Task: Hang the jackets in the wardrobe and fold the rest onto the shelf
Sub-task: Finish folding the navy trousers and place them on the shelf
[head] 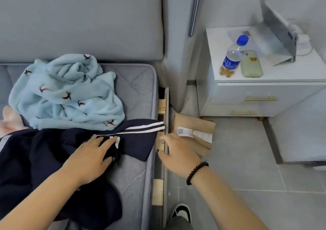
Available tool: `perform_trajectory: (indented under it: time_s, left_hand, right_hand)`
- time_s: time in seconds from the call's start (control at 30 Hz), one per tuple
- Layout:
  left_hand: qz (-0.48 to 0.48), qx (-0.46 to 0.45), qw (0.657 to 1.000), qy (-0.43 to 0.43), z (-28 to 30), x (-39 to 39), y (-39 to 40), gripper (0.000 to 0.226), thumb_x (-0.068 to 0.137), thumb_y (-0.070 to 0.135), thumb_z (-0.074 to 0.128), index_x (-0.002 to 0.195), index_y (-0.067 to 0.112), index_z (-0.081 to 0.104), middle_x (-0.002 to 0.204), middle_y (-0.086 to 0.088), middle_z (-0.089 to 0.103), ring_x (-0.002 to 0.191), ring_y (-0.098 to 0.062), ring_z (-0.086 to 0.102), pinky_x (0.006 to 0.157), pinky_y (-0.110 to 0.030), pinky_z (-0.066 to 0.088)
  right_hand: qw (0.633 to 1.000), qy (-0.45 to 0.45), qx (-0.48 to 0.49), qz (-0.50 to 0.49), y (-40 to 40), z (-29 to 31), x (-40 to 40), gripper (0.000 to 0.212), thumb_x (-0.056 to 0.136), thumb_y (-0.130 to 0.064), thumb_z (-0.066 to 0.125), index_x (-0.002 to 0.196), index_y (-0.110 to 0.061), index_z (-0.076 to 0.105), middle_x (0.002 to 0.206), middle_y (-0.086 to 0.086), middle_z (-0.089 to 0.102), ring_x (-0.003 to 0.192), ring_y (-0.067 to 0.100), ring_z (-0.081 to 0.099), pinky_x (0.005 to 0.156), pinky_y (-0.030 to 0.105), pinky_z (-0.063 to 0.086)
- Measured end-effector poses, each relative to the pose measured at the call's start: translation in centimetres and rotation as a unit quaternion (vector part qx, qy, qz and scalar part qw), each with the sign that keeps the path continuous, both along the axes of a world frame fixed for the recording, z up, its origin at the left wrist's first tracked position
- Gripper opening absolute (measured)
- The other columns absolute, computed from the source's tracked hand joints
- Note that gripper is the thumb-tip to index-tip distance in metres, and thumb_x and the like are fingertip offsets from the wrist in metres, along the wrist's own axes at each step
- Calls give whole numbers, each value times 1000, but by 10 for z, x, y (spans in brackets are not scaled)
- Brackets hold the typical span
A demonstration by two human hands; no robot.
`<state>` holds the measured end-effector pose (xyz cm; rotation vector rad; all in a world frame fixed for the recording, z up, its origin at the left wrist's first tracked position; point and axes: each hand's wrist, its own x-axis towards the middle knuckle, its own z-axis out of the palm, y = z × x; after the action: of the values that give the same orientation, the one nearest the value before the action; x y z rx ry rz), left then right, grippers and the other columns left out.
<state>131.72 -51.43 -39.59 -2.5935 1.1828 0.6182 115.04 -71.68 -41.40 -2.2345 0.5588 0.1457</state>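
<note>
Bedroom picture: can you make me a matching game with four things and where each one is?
Things:
1. Blue blanket
2. Bottle
3. Left hand
4. Paper bag

Places:
A. On the floor beside the bed
B. On the white nightstand
C. Crumpled on the mattress
D. Resting on the navy garment

Pairs: 1-C, 2-B, 3-D, 4-A
</note>
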Motion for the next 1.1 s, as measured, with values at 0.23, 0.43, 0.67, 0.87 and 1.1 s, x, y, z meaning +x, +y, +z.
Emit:
perform_trajectory:
  time_s: [0.23,0.43,0.67,0.87,1.1]
  left_hand:
    - [-13,-40,996,-74,-3,-5,18,70,98,48,43,155,20,14,141,0,49,123,-22,53,94,-33,47]
    - [4,-182,983,-31,9,-12,47,22,99,38,49,110,23,60,111,5,65,97,-21,62,79,-35,49]
    - [-4,-441,885,146,72,-26,113,7,94,27,61,87,26,62,83,13,65,79,0,59,74,-17,46]
    - [-68,-541,805,233,144,-47,122,8,93,20,63,89,25,67,83,13,71,74,-1,65,67,-12,48]
    - [-109,-594,766,222,212,-98,72,11,99,28,52,88,28,49,82,10,60,75,-4,56,66,-16,41]
  right_hand:
    - [999,-16,-35,-12,60,4,-9,42,96,-26,48,136,-16,44,138,-2,43,117,14,49,94,34,47]
    - [995,-1,-88,-51,121,36,-42,44,96,-28,48,139,-18,43,138,-1,45,118,15,48,94,30,44]
    - [995,-31,-37,-87,199,96,-41,67,88,-37,62,145,-22,30,134,-6,46,131,15,42,97,22,35]
    - [953,-180,147,-196,236,135,-39,94,62,-51,81,140,-30,34,118,-9,61,108,7,60,97,36,51]
    - [881,-334,239,-236,239,196,-67,105,52,-44,89,140,-30,35,129,-9,59,117,9,58,101,39,48]
